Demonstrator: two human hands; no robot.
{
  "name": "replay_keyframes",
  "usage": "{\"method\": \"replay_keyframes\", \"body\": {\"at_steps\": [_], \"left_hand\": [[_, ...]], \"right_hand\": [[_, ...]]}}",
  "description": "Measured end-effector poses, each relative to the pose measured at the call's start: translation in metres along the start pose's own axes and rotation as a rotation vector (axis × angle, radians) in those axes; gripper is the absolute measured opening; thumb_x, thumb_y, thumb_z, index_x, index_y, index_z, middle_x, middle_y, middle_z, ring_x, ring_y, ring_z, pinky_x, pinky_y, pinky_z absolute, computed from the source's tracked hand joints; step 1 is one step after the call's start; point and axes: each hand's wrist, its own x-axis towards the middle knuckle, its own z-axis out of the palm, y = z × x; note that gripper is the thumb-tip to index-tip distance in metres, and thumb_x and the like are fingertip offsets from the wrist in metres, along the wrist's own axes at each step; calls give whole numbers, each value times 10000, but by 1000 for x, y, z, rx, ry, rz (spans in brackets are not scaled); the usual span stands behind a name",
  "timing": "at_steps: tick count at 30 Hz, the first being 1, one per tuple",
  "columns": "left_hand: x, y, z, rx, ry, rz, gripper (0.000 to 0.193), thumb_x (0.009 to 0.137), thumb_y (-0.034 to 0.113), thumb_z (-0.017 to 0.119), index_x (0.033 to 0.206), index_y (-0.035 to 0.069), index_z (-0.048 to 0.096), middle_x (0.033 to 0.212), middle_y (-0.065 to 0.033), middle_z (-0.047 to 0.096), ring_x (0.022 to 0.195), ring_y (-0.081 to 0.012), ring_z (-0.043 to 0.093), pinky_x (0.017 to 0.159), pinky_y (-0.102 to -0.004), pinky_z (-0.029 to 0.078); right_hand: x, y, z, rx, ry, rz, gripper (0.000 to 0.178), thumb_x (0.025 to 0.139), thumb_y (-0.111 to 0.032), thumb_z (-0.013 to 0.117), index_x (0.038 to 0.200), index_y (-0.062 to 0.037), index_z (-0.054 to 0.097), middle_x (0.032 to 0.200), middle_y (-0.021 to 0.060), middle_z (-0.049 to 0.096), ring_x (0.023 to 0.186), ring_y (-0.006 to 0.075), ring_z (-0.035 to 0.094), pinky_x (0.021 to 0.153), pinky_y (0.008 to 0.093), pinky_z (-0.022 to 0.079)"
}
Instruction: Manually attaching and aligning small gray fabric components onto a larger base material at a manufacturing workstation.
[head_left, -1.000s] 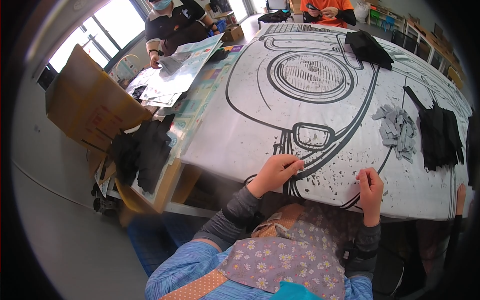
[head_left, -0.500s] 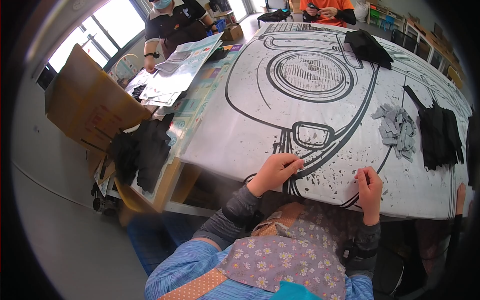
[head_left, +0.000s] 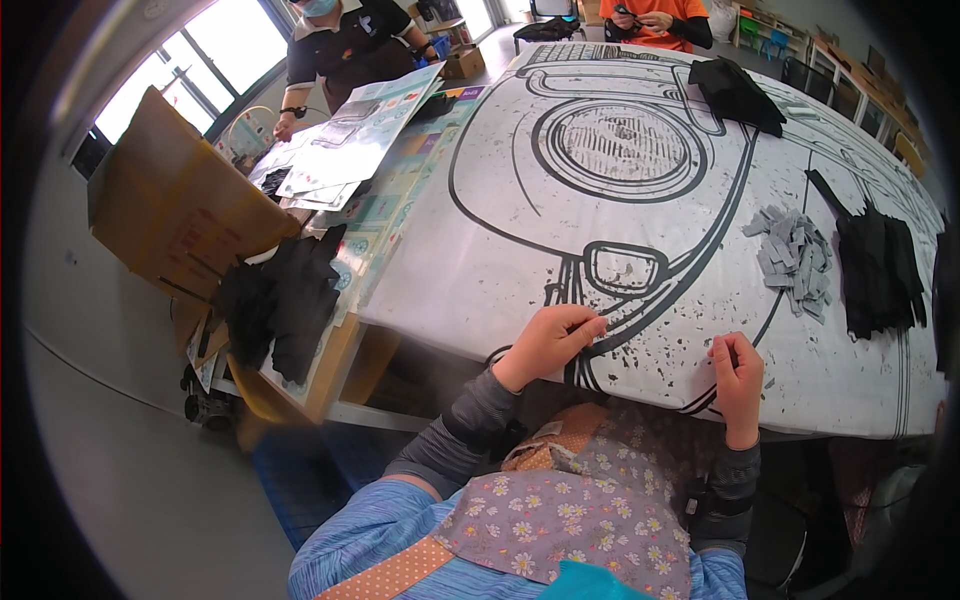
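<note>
Looks like a pause to me: left hand [head_left: 552, 343] and right hand [head_left: 738, 376] are at the near edge of the white-covered desk [head_left: 430, 290], both grips curled and pressed together, nothing visibly pinched. Grabbing a strip would need the right one uncurled and reaching outward. Count: two hands, one grey strip pile [head_left: 795, 262] beyond the right

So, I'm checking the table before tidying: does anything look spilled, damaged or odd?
Yes: dark flecks are scattered over the white printed cover, many between the left hand and right hand. They look odd: irregular specks against plain white. I can't tell whether they are loose scraps or worn print.
</note>
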Motion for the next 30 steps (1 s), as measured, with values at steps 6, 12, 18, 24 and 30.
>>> {"method": "replay_keyframes", "body": {"at_steps": [6,12,18,24,30], "left_hand": [[0,2,-1,-4,-10,-5,263,1012,212,609,923,-13,711,741,-41,663,691,-94,608,647,-262,485],[-1,1,0,-18,-1,-4,264,1012,213,609,923,-12,714,741,-40,663,687,-92,607,642,-261,482],[-1,2,-1,-11,-4,-1,265,1010,213,612,922,-15,713,744,-37,663,687,-91,607,643,-260,483],[0,0,0,-8,-2,6,263,1009,212,616,920,-17,714,749,-37,666,688,-90,607,644,-257,485],[0,-2,0,-7,-1,-1,259,1006,206,620,920,-20,713,754,-41,672,690,-88,611,642,-255,489]], "right_hand": [[0,1,1,9,3,6,226,997,-145,613,836,11,584,686,0,534,629,60,450,570,246,367],[0,2,-1,-6,-4,13,241,1014,-155,586,830,1,584,699,-5,543,648,66,441,587,249,360],[1,1,-5,-112,-75,-67,340,1037,-180,556,754,8,561,669,10,519,631,81,420,584,257,347],[0,5,0,-1,-32,-34,301,1028,-141,542,773,18,530,677,42,508,626,120,430,585,287,361],[0,-4,3,86,26,59,286,1036,-139,523,792,10,546,687,21,524,641,91,437,586,267,360]]}}
